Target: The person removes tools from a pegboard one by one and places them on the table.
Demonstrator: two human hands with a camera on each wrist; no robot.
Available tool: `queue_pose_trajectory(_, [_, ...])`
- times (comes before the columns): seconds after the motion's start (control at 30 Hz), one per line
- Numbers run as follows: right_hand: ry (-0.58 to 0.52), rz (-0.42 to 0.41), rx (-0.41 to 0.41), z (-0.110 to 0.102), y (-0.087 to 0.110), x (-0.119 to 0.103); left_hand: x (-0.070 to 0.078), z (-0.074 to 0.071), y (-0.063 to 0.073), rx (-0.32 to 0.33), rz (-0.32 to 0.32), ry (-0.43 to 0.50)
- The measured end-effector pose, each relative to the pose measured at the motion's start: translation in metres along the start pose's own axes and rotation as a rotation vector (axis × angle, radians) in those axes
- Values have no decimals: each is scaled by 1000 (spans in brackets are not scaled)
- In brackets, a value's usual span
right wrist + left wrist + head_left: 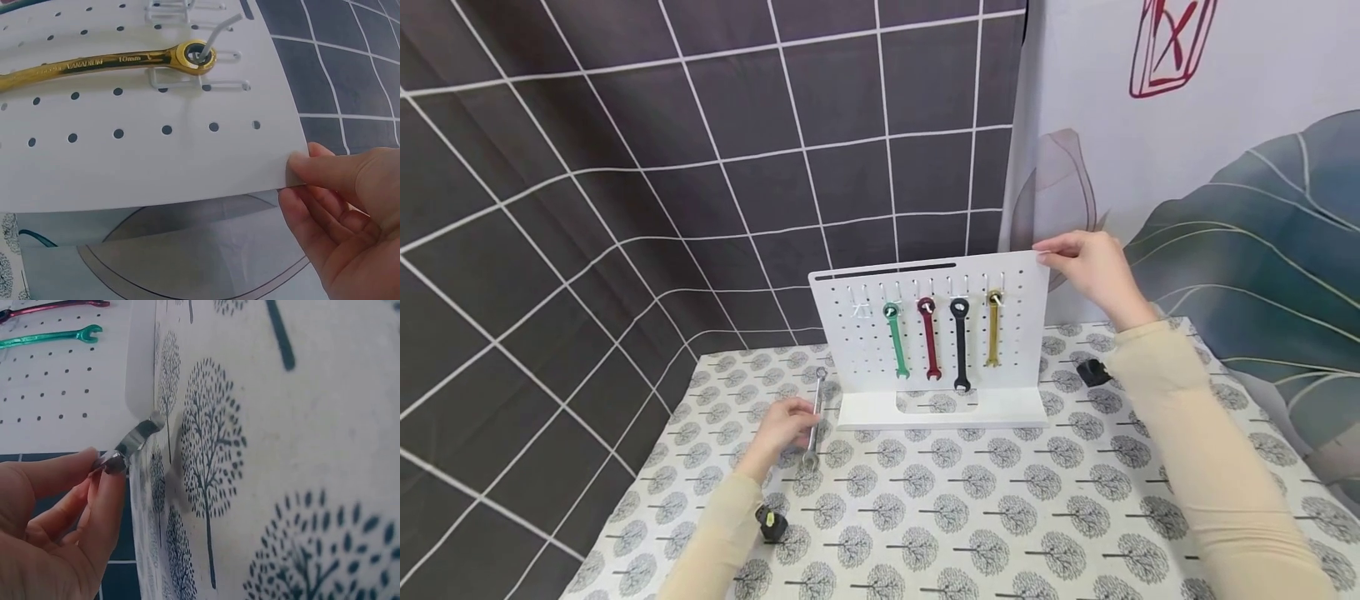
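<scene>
gold metal wrench point(119, 61) reads "vanadium", "10mm"; left hand point(783, 427) pinches silver wrench point(137, 438), right hand point(1096, 271) white perforated board point(1032, 337); tree-print desk point(955, 517).

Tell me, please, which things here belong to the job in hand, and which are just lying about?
Likely part of the job:
- silver metal wrench, in the left hand
- white perforated board, pinched at a corner by the right hand
- green, red, black and gold wrenches hanging on it

Likely just surroundings:
- white tree-print tablecloth
- dark gridded fabric
- pale leaf-print backdrop
</scene>
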State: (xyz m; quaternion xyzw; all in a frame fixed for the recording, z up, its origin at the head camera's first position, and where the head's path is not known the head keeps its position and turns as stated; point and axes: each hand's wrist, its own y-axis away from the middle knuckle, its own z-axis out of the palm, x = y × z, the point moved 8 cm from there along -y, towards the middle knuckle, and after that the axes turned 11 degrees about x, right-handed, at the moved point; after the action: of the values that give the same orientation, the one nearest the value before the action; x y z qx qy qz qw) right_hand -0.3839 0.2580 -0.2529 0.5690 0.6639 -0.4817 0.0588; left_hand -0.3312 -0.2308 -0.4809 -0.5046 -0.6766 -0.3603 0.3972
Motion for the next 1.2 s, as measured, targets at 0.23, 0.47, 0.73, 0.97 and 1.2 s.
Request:
queue_pose_trajectory(0.23, [-7, -5, 0, 0, 0, -3, 2, -1, 1, -22, -8, -60])
queue_pose_trajectory(0.47, [-6, -8, 4, -1, 1, -3, 1, 1, 5, -14, -9, -119])
queue_pose_trajectory(0.73, [-4, -12, 8, -1, 1, -2, -3, 1, 4, -3, -16, -190])
queue_pose_trajectory(0.97, [-4, -2, 8, 0, 0, 0, -7, 1, -1, 3, -34, -205])
queue_pose_trajectory(1.2, [-6, 11, -8, 1, -1, 1, -9, 0, -1, 5, -19, -207])
